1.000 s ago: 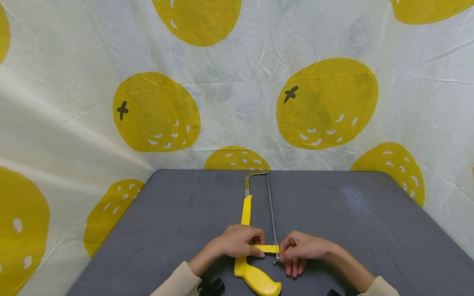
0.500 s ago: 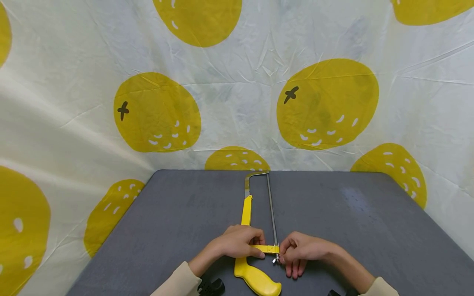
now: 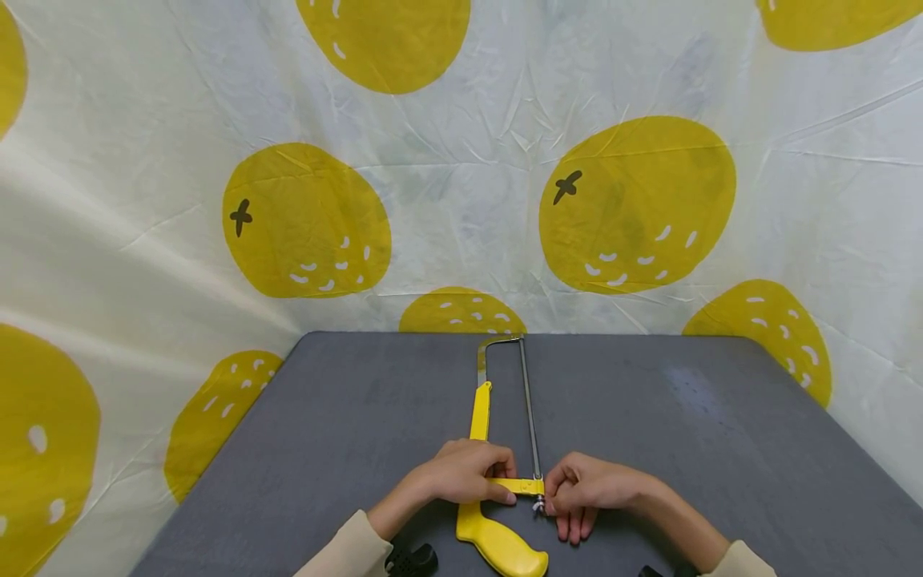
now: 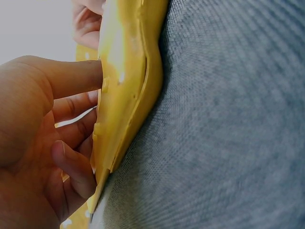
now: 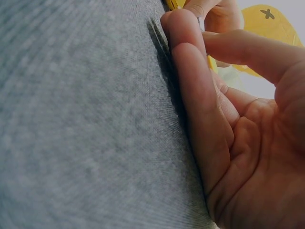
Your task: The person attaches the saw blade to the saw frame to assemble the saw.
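Observation:
A hacksaw with a yellow handle [image 3: 505, 546] lies flat on the grey table, its thin blade [image 3: 530, 409] on the right side of the frame. My left hand [image 3: 465, 471] grips the yellow frame just above the handle, thumb and fingers around its lower crossbar [image 3: 525, 486]. In the left wrist view, the thumb presses on the yellow body [image 4: 126, 71]. My right hand [image 3: 594, 482] has thumb and forefinger at the small metal wing nut [image 3: 538, 506] below the blade's near end. Its other fingers rest against the table; in the right wrist view they mostly hide the nut.
The grey tabletop [image 3: 346, 409] extends around the saw. A white cloth printed with yellow fruit [image 3: 461, 216] hangs behind and beside the table. The saw's far end reaches close to the table's back edge.
The wing nut has turned a little, its wings showing at different angles. Both hands and the hacksaw have stayed in nearly the same place.

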The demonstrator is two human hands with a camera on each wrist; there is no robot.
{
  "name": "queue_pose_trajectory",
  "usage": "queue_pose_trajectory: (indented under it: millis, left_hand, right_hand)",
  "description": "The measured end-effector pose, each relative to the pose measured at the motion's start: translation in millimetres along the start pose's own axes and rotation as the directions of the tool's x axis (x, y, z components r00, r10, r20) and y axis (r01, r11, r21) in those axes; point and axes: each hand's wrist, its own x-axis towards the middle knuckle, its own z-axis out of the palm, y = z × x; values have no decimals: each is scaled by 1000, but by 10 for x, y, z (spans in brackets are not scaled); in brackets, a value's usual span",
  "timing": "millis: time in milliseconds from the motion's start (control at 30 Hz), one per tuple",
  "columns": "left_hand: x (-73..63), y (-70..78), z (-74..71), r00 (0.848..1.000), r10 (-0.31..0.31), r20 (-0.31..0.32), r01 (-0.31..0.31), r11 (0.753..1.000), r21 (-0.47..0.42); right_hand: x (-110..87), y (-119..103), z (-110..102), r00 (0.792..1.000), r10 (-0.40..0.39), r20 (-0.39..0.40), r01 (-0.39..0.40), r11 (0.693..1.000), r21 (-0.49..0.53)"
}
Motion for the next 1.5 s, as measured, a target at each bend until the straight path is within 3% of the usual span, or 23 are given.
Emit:
queue_pose_trajectory:
  millis: [1233,1500]
  left_hand:
    - [9,11,12,1000,2,-4,-2,1000,1]
    - [22,24,4,1000,-3,-3,3,1000,2]
  right_hand:
    - [-10,34,-9,1000,-14,-9,14,1000,-20]
    - [-20,-35,-10,999,35,-22,-36,999,-34]
